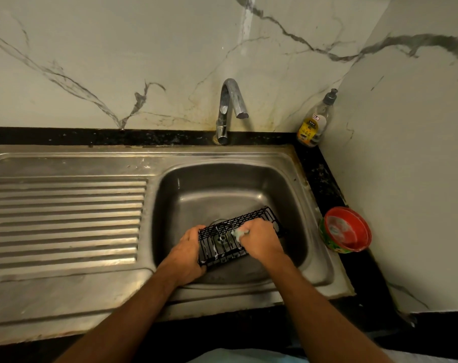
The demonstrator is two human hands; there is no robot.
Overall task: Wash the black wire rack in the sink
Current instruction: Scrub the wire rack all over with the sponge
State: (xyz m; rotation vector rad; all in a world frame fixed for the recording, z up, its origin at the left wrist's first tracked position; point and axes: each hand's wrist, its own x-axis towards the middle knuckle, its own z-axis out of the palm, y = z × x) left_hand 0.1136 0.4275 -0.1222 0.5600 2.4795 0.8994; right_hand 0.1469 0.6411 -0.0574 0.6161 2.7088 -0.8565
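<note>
A small black wire rack [224, 246] flecked with white foam hangs tilted over the drain inside the steel sink [186, 179]. My left hand [188, 251] grips the rack's near left end, fingers curled round its edge. My right hand [259, 238] sits on top of the rack's right half and holds a soapy pale green scrubber [239, 233] pressed against the wires. The rack's far right end [268, 214] sticks out beyond my right hand.
The chrome tap [231, 106] stands behind the sink, with no water running. A ribbed steel draining board [62, 218] lies to the left. A dish soap pump bottle [315, 121] stands in the back right corner, and a red tub of dish paste [347, 230] on the black counter at right.
</note>
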